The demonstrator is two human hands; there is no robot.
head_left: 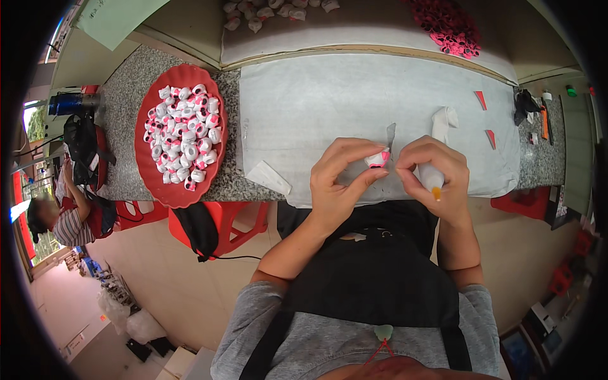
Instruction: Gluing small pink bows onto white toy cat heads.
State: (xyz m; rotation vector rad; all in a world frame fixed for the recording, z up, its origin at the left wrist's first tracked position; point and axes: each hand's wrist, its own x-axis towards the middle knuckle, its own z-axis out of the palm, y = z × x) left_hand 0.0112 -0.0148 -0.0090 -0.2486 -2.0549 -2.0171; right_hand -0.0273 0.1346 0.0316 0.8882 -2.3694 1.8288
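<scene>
Head view, centre of the frame: both hands are up over the near edge of the bench (380, 82), close together, working one small white-and-pink piece (378, 158). The left hand (339, 177) has it pinched between thumb and fingertips, fingers closed on it, holding it just above the grey sheet (297, 107) that covers the bench. The right hand (430, 171) is wrapped shut around a white squeeze tube (432, 177) with an orange tip pointing down toward the person, while its fingertips reach across to the piece. Whether they touch it is hard to tell. To do this well, I'd say the left hand should keep the piece steady and turned toward the right hand's fingertips, and the tube should stay tucked in the palm so its tip smears nothing. At left of the frame sits a red oval tray (166, 190) heaped with matching white-and-pink pieces (183, 136), well apart from the hands. Upper right, a heap of pink bits (449, 25); upper centre, more white pieces (272, 11) along the far edge. Two small red triangles (485, 120) lie on the sheet at right, with a crumpled white cloth (445, 120) just beyond the right hand.
</scene>
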